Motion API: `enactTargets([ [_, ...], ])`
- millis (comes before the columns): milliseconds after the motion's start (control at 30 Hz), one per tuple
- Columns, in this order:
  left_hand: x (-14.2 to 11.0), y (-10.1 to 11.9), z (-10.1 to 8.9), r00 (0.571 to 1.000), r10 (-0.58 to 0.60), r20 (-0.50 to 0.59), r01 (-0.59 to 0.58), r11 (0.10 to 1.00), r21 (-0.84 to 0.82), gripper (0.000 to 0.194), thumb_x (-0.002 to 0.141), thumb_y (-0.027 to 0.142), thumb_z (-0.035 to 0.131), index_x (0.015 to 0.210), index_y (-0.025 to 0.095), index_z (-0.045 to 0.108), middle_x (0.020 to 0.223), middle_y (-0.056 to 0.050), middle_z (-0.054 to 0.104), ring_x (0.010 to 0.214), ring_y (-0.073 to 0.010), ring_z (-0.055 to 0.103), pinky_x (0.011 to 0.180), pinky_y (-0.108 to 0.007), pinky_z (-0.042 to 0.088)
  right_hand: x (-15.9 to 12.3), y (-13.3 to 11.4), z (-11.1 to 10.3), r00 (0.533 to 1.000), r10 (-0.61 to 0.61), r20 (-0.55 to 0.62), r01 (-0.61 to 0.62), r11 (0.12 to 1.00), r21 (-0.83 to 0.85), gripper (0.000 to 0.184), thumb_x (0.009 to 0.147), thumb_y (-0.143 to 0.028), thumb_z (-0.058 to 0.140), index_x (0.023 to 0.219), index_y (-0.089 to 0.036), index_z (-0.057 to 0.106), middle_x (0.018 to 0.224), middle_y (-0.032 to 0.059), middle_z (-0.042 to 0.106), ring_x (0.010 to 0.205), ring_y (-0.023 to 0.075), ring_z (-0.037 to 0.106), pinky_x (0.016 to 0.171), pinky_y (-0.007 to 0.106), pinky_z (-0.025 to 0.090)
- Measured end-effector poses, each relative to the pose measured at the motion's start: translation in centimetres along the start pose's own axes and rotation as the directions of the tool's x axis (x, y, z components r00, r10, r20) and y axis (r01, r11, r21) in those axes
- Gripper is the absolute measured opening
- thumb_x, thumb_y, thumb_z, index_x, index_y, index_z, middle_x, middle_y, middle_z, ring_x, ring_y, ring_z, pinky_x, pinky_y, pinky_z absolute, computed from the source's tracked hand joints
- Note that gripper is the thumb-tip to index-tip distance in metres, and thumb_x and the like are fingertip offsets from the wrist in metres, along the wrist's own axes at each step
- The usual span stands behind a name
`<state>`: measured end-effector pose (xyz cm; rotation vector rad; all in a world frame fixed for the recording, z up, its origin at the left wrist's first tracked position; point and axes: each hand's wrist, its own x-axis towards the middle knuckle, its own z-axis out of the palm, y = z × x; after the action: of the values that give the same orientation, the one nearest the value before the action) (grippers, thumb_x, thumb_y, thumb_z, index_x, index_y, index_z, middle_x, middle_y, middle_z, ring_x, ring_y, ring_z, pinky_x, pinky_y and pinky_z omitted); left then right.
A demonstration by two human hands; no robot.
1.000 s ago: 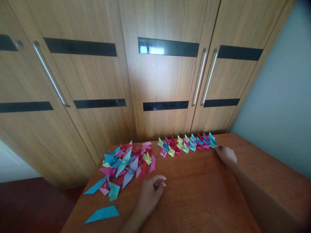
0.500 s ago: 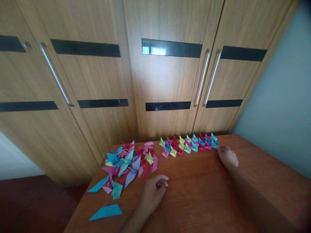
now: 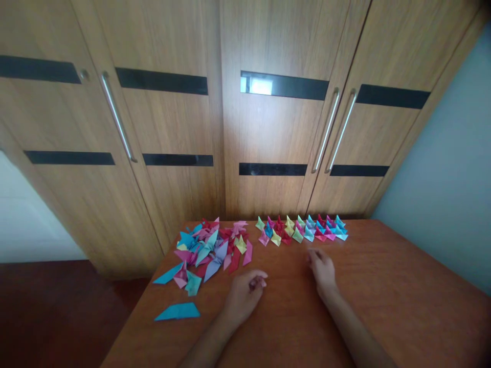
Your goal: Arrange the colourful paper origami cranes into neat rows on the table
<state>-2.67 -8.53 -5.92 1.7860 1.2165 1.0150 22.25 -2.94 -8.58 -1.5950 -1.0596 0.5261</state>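
Observation:
Resting over the table just right of the loose paper pile, my left hand (image 3: 245,294) is loosely curled, with a gap between thumb and fingers and nothing visible in it. My right hand (image 3: 322,268) hovers in front of the paper rows, fingers forward and slightly parted, seemingly with nothing in them. Small folded paper pieces (image 3: 297,234) in many colours stand in rows along the table's back. A heap of folded origami pieces (image 3: 220,254), pink, red, blue, lilac and yellow, lies at the left. One flat blue folded piece (image 3: 177,311) lies apart, nearer me.
The brown wooden table (image 3: 291,327) stands against a wooden wardrobe (image 3: 268,133) with metal handles (image 3: 341,130). A pale wall (image 3: 452,189) rises at the right. The table's left edge drops to a dark reddish floor (image 3: 57,317).
My right hand has left the right end of the paper rows and moved left toward the middle. My left hand keeps its pose. The camera view has shifted slightly left.

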Motion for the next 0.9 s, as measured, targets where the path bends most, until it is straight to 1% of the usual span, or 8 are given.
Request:
enactTargets([
  [67,-0.3,0.5,-0.1,1.000,0.019,0.003,-0.020,0.998,0.053,0.026,0.077,0.012,0.046,0.093,0.018,0.066,0.080,-0.002,0.069,0.069,-0.0141,0.062,0.062,-0.022,0.045,-1.8,-1.0,1.4,0.986,-0.047,0.161,0.037,0.997,0.062,0.036,0.077,-0.051,0.048,0.071,-0.018,0.061,0.057,0.0010,0.059,0.054,0.0170,0.054,0.052,0.024,0.039],
  [133,-0.6,1.3,-0.7,0.999,0.052,0.003,-0.052,0.991,0.124,0.025,0.079,0.013,0.046,0.093,0.019,0.066,0.082,-0.002,0.069,0.069,-0.0138,0.061,0.060,-0.022,0.045,-3.0,-1.6,2.0,0.954,-0.104,0.282,0.088,0.994,0.069,0.035,0.077,-0.052,0.049,0.071,-0.019,0.060,0.054,-0.0009,0.056,0.054,0.0163,0.054,0.053,0.024,0.039],
  [267,-1.6,2.7,-4.2,0.990,0.132,-0.042,-0.109,0.931,0.347,0.025,0.083,0.018,0.044,0.098,0.022,0.064,0.091,-0.003,0.067,0.079,-0.0159,0.061,0.071,-0.025,0.047,-3.6,-2.0,2.0,0.922,-0.163,0.350,0.162,0.986,0.033,0.036,0.077,-0.053,0.049,0.069,-0.020,0.060,0.053,-0.0013,0.055,0.055,0.0166,0.054,0.056,0.025,0.039],
  [367,-3.0,2.5,-8.1,0.981,0.111,-0.159,-0.006,0.837,0.547,0.024,0.085,0.023,0.044,0.100,0.022,0.063,0.102,-0.006,0.065,0.093,-0.0200,0.060,0.082,-0.031,0.047,-3.6,-1.9,1.8,0.920,-0.176,0.349,0.177,0.984,0.030,0.036,0.078,-0.053,0.048,0.070,-0.020,0.059,0.054,-0.0012,0.055,0.055,0.0165,0.053,0.055,0.025,0.039],
  [467,-4.9,1.7,-11.6,0.964,0.008,-0.266,0.186,0.696,0.694,0.027,0.087,0.030,0.042,0.103,0.023,0.062,0.109,-0.007,0.062,0.093,-0.0219,0.061,0.078,-0.032,0.048,-3.6,-1.9,1.8,0.914,-0.195,0.356,0.191,0.981,0.045,0.035,0.079,-0.052,0.048,0.071,-0.020,0.059,0.054,-0.0012,0.055,0.054,0.0164,0.053,0.055,0.025,0.039],
  [533,-6.2,1.2,-13.2,0.952,-0.055,-0.302,0.273,0.603,0.750,0.029,0.087,0.036,0.042,0.105,0.022,0.061,0.110,-0.007,0.062,0.090,-0.0219,0.063,0.075,-0.031,0.049,-3.7,-2.0,1.8,0.911,-0.205,0.359,0.200,0.979,0.050,0.034,0.079,-0.051,0.048,0.071,-0.020,0.060,0.054,-0.0014,0.055,0.054,0.0163,0.054,0.055,0.025,0.039],
  [667,-7.8,0.6,-14.0,0.937,-0.129,-0.325,0.345,0.492,0.800,0.032,0.087,0.041,0.040,0.106,0.023,0.060,0.109,-0.007,0.064,0.091,-0.0221,0.064,0.072,-0.029,0.048,-3.7,-2.1,1.8,0.911,-0.211,0.354,0.211,0.977,0.039,0.032,0.080,-0.049,0.048,0.071,-0.020,0.060,0.054,-0.0016,0.056,0.054,0.0163,0.055,0.056,0.025,0.040],
  [900,-7.5,0.6,-12.8,0.936,-0.202,-0.290,0.351,0.447,0.822,0.033,0.086,0.040,0.038,0.105,0.022,0.059,0.113,-0.007,0.064,0.091,-0.0247,0.065,0.065,-0.030,0.050,-3.7,-2.3,1.8,0.919,-0.210,0.333,0.216,0.976,0.019,0.034,0.080,-0.050,0.047,0.069,-0.020,0.060,0.054,-0.0002,0.058,0.055,0.0172,0.056,0.055,0.025,0.041],
])
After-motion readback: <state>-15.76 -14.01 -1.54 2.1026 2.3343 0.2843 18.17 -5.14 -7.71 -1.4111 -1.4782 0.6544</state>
